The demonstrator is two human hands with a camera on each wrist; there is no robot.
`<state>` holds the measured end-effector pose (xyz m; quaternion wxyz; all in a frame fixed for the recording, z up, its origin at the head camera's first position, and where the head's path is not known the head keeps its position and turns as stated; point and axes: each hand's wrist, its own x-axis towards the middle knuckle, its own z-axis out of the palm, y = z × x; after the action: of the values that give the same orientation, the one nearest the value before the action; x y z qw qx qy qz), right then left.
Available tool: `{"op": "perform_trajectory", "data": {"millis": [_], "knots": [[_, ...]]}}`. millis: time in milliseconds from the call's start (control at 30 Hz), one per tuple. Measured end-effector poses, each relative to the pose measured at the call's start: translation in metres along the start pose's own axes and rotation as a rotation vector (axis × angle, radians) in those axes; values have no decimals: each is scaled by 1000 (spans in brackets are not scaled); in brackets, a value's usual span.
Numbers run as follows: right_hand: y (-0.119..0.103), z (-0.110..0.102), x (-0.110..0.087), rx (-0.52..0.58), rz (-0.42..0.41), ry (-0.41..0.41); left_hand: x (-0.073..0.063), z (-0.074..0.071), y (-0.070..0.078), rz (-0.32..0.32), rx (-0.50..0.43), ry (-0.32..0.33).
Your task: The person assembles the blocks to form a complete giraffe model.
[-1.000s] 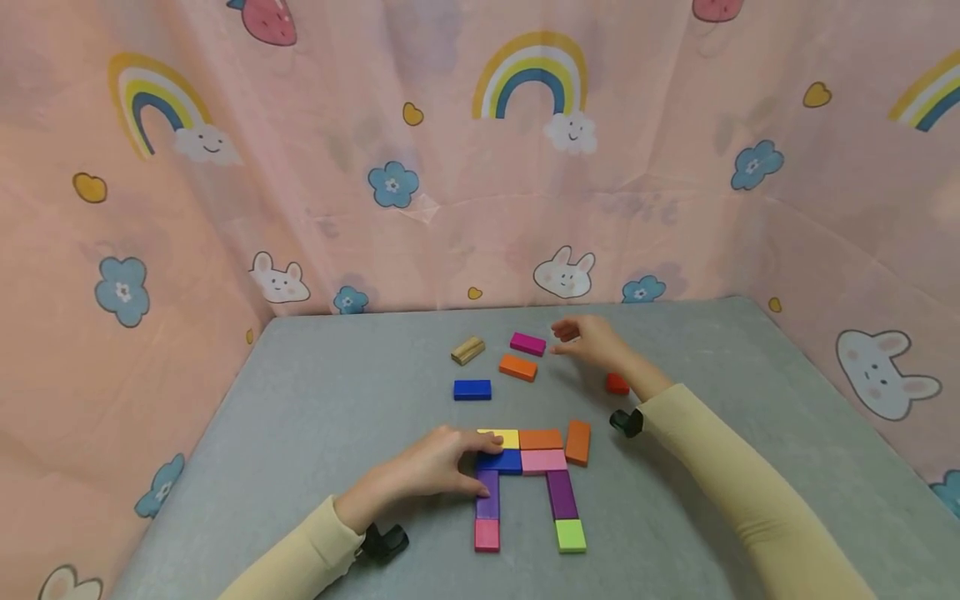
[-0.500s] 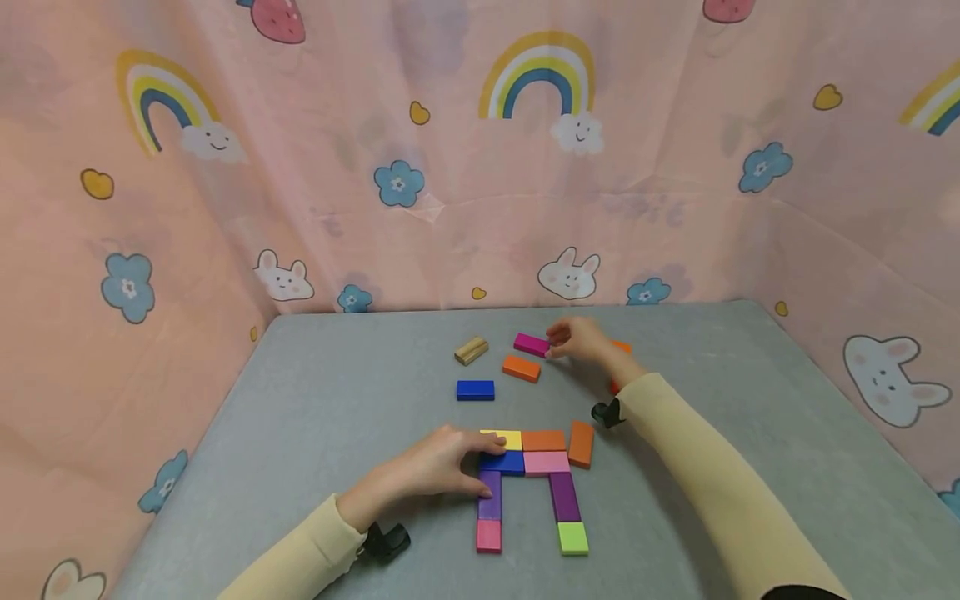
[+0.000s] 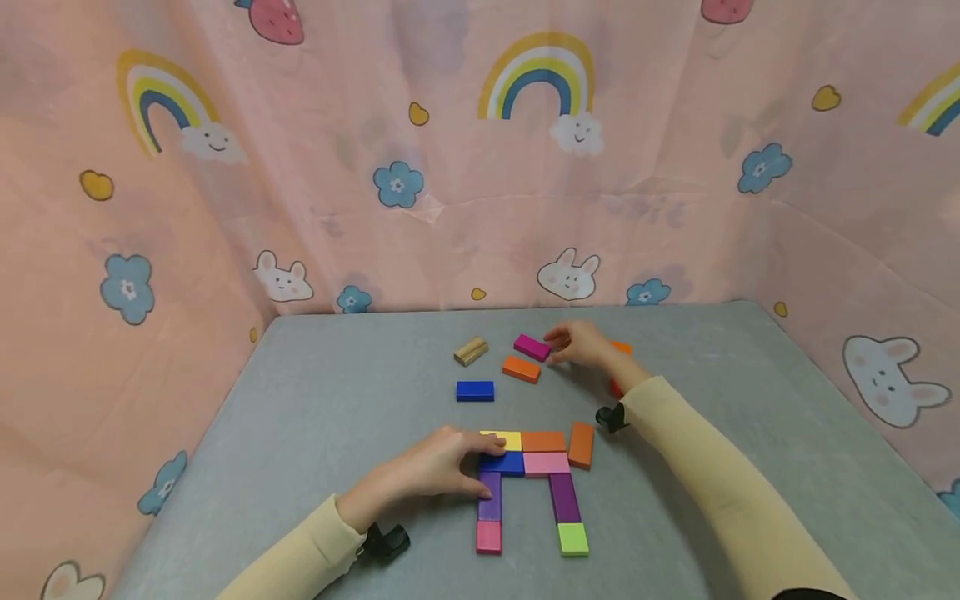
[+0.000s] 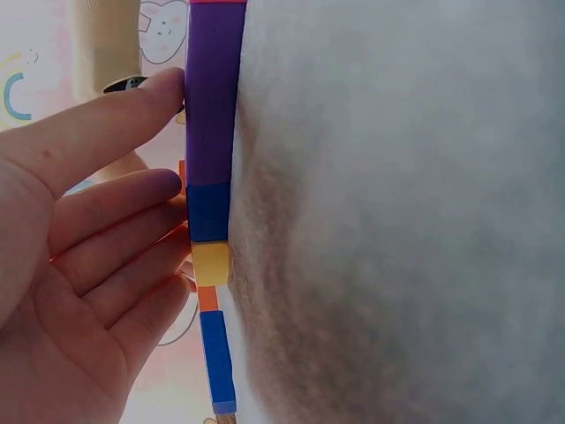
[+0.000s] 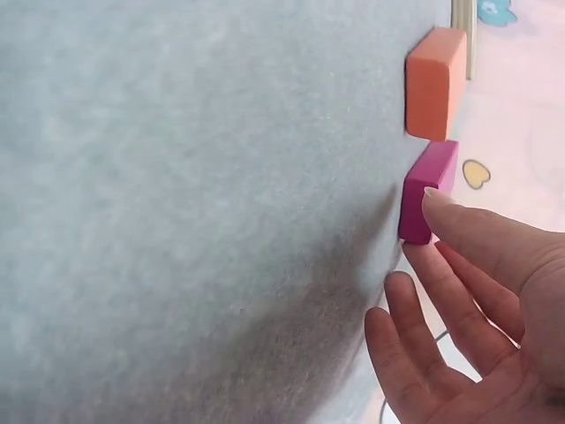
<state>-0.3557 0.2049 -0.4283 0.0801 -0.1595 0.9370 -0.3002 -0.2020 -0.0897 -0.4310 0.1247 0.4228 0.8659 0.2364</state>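
My left hand rests along the left side of a flat block arrangement, fingers fairly straight. Its fingertips lie at the yellow block and blue block, and its thumb at the purple block. In the left wrist view, the left hand lies beside that purple block. Farther back, my right hand pinches the right end of a magenta block, still down on the table. The right wrist view has the thumb of the right hand against the magenta block.
Near the right hand lie an orange block, a blue block and wood-coloured blocks. Another orange block sits beside the arrangement's upper right corner. Red and orange blocks are partly hidden by the right arm. A patterned curtain stands behind.
My right hand has moved slightly left onto the magenta block's end, and that block has turned a little. The left hand keeps its place on the arrangement.
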Motion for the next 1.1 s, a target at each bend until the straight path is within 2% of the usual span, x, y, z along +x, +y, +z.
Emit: {"op": "perform_trajectory", "data": {"millis": [300,467,667,833,933,1100], "knots": [[-5,0,-8,-53,-31,3,-1,0,1,3,-10,6],[-5,-3,-9,-32,-56,-10,-1,0,1,-1,-3,6],[0,-7,-1,21,-52,-43,-1,0,0,-5,-9,-5],[-4,-9,8,10,-79,-99,0,1,-2,-3,-7,-5],[-8,-8,11,7,-63,-130,0,1,-3,6,-4,-2],[-10,-5,18,-48,-86,-166,0,1,-3,5,0,-2]]}}
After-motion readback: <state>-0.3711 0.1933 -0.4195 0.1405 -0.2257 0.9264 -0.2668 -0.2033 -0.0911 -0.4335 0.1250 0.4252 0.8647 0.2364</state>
